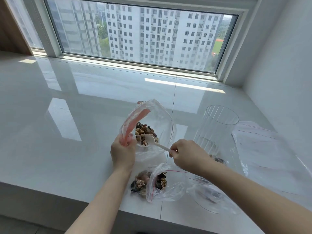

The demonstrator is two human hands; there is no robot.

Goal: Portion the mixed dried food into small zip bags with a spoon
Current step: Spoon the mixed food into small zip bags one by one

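- The left hand [122,152] grips the near rim of the big open bag [152,119], fingers curled round the plastic, and holds its mouth up and wide.
- The right hand [187,156] pinches the handle end of the white spoon [152,141]; its bowl sits in the mixed dried food [145,130] inside that bag.
- To scoop well, push the bowl under the heap, then lift it level so nothing rolls off.
- A small zip bag [162,181], part filled, lies just near of both hands; its mouth looks slack and likely needs opening before tipping.
- The clear ribbed jar [217,129] stands to the right.
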